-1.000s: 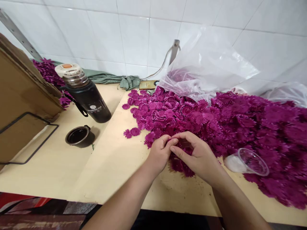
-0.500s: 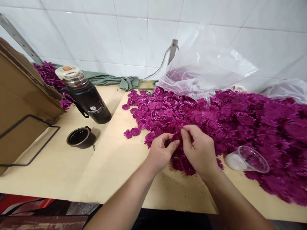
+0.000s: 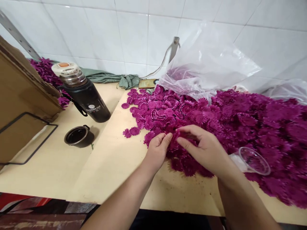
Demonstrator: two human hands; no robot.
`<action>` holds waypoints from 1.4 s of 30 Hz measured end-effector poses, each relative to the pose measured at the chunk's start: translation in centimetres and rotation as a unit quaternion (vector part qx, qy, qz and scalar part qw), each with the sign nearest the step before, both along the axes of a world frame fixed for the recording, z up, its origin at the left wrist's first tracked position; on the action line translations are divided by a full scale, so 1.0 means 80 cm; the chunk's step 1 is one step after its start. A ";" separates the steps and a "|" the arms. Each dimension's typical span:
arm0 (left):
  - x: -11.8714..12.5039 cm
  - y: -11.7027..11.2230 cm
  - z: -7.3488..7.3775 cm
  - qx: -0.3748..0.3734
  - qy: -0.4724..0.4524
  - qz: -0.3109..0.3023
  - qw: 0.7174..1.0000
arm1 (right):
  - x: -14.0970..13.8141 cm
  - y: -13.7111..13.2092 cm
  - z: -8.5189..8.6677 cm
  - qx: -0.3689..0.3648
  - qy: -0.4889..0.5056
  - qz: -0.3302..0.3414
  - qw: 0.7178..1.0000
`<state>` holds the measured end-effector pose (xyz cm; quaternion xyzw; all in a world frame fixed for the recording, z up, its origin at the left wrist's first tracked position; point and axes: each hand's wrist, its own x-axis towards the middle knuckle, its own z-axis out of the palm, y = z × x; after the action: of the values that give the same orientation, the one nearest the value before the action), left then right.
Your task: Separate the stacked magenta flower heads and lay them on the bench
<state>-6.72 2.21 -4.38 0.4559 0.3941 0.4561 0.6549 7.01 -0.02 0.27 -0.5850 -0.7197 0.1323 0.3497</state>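
A large heap of purple artificial flower heads [image 3: 165,111] spreads across the table's right side. My left hand [image 3: 157,150] is closed in a pinch at the heap's front edge, thumb on top, on a purple flower head mostly hidden by the fingers. Facing it, my right hand [image 3: 203,145] has its thumb and forefinger curved about a small purple flower head [image 3: 177,133] at the fingertips. Whether both hands hold the same piece is hard to make out. A clear plastic cup [image 3: 254,161] with something whitish inside lies tipped beside my right wrist.
A black flask [image 3: 88,99] and a dark cup [image 3: 79,135] with dark liquid stand at the left. Beyond them are a cardboard box [image 3: 24,95] and a black wire frame [image 3: 43,143]. A clear plastic bag [image 3: 206,64] and a phone [image 3: 146,83] lie against the tiled wall.
My right thumb and forefinger have spread a little and that hand has turned flatter. My left thumb has drawn in and up. The view has shifted slightly.
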 end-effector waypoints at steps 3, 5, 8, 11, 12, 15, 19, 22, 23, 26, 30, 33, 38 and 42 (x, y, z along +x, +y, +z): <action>-0.001 0.002 -0.002 0.011 0.009 -0.005 1.000 | -0.008 -0.005 -0.002 -0.047 0.037 0.031 0.998; -0.001 0.003 -0.003 0.013 0.020 -0.011 1.000 | -0.007 -0.004 -0.004 -0.056 0.051 0.029 0.997; -0.001 0.004 -0.006 0.018 0.027 -0.023 0.999 | -0.006 -0.003 -0.007 -0.046 0.054 0.041 0.997; -0.001 0.004 -0.007 0.024 0.026 -0.034 0.999 | -0.008 -0.002 -0.009 -0.030 0.046 0.066 0.996; 0.000 0.003 -0.007 0.028 0.024 -0.036 0.999 | -0.009 -0.001 -0.009 -0.028 0.043 0.065 0.997; 0.001 0.000 -0.003 0.039 0.008 -0.054 0.998 | -0.011 0.002 -0.009 0.005 0.041 0.003 0.999; 0.001 -0.003 0.002 0.054 -0.010 -0.073 0.996 | -0.010 0.012 -0.009 0.048 0.057 -0.067 0.995; 0.000 -0.005 0.001 0.056 -0.016 -0.077 0.995 | 0.005 0.025 -0.005 0.090 0.077 -0.132 0.984; -0.001 -0.005 0.001 0.054 -0.014 -0.079 0.995 | 0.014 0.029 -0.002 0.103 0.098 -0.170 0.975; -0.001 -0.007 0.000 0.029 -0.008 -0.082 0.996 | 0.041 0.039 0.013 0.079 0.186 -0.219 0.955; 0.002 -0.008 0.001 -0.018 -0.026 -0.085 0.996 | 0.068 0.046 0.050 -0.030 0.080 -0.174 0.981; 0.004 -0.008 0.002 -0.027 -0.031 -0.100 0.994 | 0.097 0.064 0.080 -0.024 0.015 -0.285 0.958; 0.001 -0.006 0.002 0.012 -0.006 -0.084 0.996 | 0.152 0.096 0.097 0.071 -0.104 -0.329 0.936; -0.001 -0.006 -0.001 0.037 0.018 -0.069 0.997 | 0.125 0.075 0.082 0.110 -0.106 -0.275 0.949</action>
<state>-6.79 1.72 -4.45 0.5141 0.3565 0.4160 0.6599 16.99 5.94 6.84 -0.7289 -0.5736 -0.1121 0.3565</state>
